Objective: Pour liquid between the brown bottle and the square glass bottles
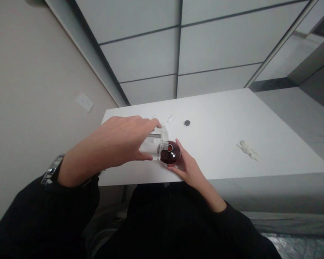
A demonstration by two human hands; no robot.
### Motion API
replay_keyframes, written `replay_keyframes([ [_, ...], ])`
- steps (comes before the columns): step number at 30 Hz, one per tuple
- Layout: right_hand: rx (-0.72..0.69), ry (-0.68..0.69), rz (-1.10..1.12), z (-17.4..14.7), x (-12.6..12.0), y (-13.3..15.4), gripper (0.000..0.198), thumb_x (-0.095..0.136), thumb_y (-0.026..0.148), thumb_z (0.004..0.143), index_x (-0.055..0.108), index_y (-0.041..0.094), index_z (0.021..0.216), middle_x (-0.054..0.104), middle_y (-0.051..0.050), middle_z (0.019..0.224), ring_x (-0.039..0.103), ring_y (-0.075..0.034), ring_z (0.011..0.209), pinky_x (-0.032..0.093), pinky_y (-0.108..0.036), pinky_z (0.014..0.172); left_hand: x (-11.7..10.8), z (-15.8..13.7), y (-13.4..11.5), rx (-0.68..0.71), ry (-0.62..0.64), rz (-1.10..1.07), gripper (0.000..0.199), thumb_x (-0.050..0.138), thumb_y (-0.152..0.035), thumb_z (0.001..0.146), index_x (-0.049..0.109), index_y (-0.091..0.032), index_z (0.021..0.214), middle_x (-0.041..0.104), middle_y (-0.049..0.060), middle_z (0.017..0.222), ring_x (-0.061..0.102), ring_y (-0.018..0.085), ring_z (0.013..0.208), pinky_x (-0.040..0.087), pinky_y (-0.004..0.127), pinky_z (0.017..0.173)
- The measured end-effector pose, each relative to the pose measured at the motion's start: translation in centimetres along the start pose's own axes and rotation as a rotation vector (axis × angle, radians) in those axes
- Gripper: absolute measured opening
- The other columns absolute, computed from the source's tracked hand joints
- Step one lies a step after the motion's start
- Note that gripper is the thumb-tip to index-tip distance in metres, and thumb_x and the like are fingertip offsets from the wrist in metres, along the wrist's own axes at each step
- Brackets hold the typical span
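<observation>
My left hand (pixel 124 140) is closed around a clear glass bottle (pixel 151 146), tipped onto its side with its threaded neck pointing right. That neck meets the mouth of a round, dark red-brown bottle (pixel 170 155); whether the two touch I cannot tell. Liquid shows in the clear bottle, though its flow is too small to make out. My right hand (pixel 187 165) grips the dark bottle from the right, fingers on its side and thumb low at the front. Beyond the bottles lies a small dark round cap (pixel 187 123) on the white table (pixel 213 115).
Crumpled white tissue (pixel 248 149) lies on the right of the table. A small transparent item (pixel 169 119) is just behind the clear bottle. Panelled sliding doors (pixel 148 54) stand behind the table, and a wall with a socket (pixel 85 103) is on the left.
</observation>
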State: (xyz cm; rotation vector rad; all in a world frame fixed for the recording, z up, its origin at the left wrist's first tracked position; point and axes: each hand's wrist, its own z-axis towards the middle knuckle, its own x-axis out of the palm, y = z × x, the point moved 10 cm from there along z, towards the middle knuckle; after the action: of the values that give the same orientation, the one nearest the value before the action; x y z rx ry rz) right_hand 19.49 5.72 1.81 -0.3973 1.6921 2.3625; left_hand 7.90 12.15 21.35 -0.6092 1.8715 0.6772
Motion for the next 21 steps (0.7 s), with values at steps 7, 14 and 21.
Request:
replay_keyframes([
  [7,-0.008,-0.004,-0.002,0.04,0.00,0.03,0.105,0.080,0.044,0.096,0.015,0.032,0.178,0.052,-0.016,0.170,0.055,-0.037,0.154,0.046,-0.061,0.126,0.11,0.02,0.15,-0.003,-0.016,0.021,0.056,0.074,-0.054,0.092,0.061,-0.029,0.139,0.078,0.010,0.132,0.075,0.033,0.113,0.053,0.036,0.083],
  [14,-0.019,-0.017,-0.007,-0.06,-0.01,-0.07,0.105,0.080,0.045,0.096,0.015,0.033,0.178,0.051,-0.015,0.171,0.054,-0.037,0.155,0.045,-0.060,0.127,-0.09,-0.09,-0.11,0.009,-0.019,0.029,0.055,0.075,-0.055,0.092,0.060,-0.029,0.138,0.078,0.009,0.132,0.075,0.033,0.114,0.053,0.036,0.081],
  [21,-0.014,-0.005,-0.003,-0.06,0.00,-0.15,0.104,0.080,0.044,0.096,0.016,0.033,0.178,0.051,-0.016,0.171,0.053,-0.036,0.155,0.046,-0.059,0.127,0.03,-0.08,-0.01,0.009,-0.027,0.032,0.057,0.077,-0.052,0.091,0.061,-0.030,0.141,0.077,0.009,0.134,0.075,0.034,0.116,0.054,0.037,0.085],
])
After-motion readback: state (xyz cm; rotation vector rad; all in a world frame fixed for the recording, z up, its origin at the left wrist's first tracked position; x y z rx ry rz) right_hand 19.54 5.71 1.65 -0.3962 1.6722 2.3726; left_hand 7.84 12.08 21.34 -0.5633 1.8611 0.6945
